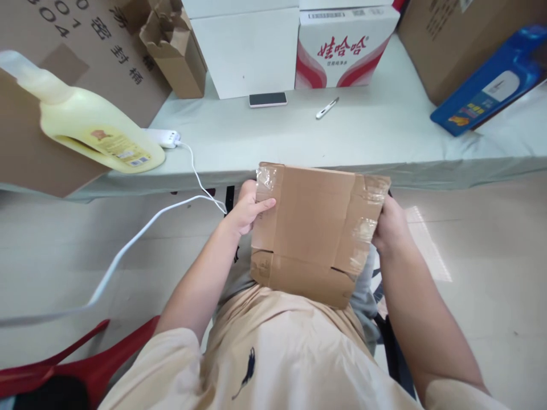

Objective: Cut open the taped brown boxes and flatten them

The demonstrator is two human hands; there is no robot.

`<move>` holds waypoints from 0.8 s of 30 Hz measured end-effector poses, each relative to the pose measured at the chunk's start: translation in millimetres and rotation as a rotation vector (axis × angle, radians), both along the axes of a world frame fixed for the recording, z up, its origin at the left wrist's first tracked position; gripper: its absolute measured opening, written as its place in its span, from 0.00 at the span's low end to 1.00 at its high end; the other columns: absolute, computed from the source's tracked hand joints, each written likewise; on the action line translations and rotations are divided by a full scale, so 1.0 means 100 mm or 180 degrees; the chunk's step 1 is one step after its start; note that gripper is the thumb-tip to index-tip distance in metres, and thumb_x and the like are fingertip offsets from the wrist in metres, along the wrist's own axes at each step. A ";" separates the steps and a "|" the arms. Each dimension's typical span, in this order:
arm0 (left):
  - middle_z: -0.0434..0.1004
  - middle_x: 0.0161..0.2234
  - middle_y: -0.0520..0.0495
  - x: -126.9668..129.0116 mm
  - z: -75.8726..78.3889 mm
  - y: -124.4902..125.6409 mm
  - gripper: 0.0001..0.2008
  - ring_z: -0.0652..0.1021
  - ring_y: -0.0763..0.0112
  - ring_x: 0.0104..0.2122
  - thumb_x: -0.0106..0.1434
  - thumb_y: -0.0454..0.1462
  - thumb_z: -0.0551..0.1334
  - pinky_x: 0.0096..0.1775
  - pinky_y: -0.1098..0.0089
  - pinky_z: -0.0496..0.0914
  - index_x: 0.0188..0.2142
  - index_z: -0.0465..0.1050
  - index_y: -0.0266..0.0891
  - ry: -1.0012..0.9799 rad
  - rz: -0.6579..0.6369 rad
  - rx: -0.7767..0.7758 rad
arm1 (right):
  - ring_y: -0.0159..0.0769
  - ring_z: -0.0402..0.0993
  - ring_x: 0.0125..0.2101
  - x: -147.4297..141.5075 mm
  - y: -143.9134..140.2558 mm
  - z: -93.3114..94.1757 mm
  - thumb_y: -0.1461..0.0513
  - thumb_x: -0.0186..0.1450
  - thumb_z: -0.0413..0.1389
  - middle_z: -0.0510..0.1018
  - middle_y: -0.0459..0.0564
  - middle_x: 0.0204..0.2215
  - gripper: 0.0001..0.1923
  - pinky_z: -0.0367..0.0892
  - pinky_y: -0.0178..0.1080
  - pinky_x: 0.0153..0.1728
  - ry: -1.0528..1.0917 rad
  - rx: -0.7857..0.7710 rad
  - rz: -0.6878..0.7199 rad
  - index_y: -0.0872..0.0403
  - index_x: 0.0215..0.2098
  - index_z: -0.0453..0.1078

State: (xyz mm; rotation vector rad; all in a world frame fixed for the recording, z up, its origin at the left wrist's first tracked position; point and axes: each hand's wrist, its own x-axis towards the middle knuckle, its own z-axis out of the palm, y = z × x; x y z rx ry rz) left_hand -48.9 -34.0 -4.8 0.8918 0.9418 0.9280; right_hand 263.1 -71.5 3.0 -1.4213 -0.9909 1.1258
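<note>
Between my two hands a flattened cardboard box (314,210) is held over my lap, just in front of the table edge. Clear tape, wrinkled and shiny, clings to its upper left corner and along its right side. My left hand (248,209) grips the left edge, thumb on top and the other fingers out of sight beneath. On the opposite edge my right hand (390,225) is closed round the cardboard, its fingers mostly hidden behind it. Dark slits show near the lower flap.
On the table (239,139) lie a phone (268,100) and a white utility knife (327,108). A yellow bottle (100,128) stands left, a blue bottle (491,85) right. Boxes, including a white-and-red carton (344,51), line the back. A white cable (141,228) hangs off the left edge.
</note>
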 end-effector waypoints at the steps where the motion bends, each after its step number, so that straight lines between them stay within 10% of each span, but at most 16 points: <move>1: 0.87 0.42 0.42 0.01 -0.02 0.04 0.30 0.83 0.45 0.51 0.42 0.42 0.82 0.53 0.53 0.78 0.45 0.79 0.41 -0.0001 0.0099 -0.0025 | 0.35 0.72 0.22 0.03 0.00 -0.03 0.39 0.60 0.58 0.77 0.44 0.23 0.24 0.70 0.38 0.26 0.0234 -0.0034 0.0017 0.51 0.33 0.73; 9: 0.87 0.40 0.40 0.17 -0.07 0.62 0.26 0.85 0.47 0.48 0.47 0.45 0.79 0.52 0.53 0.78 0.44 0.77 0.39 -0.0249 0.0980 -0.0376 | 0.40 0.81 0.27 0.45 -0.33 -0.30 0.35 0.49 0.68 0.86 0.50 0.32 0.33 0.77 0.41 0.29 0.1060 -0.0391 0.0288 0.48 0.41 0.81; 14: 0.86 0.42 0.39 0.53 -0.22 1.05 0.26 0.83 0.43 0.51 0.49 0.47 0.78 0.53 0.48 0.77 0.43 0.77 0.39 -0.0799 0.0661 -0.0521 | 0.46 0.84 0.34 0.36 -0.44 -0.52 0.46 0.52 0.72 0.86 0.50 0.36 0.25 0.81 0.46 0.34 0.0738 -0.0472 -0.0312 0.45 0.44 0.80; 24: 0.85 0.46 0.39 0.72 -0.42 2.09 0.21 0.84 0.52 0.46 0.56 0.47 0.74 0.51 0.54 0.77 0.45 0.76 0.39 -0.0798 0.0172 -0.0490 | 0.36 0.65 0.10 0.08 0.43 -0.41 0.47 0.59 0.69 0.73 0.43 0.14 0.16 0.59 0.36 0.07 0.0133 -0.0428 -0.0931 0.47 0.29 0.73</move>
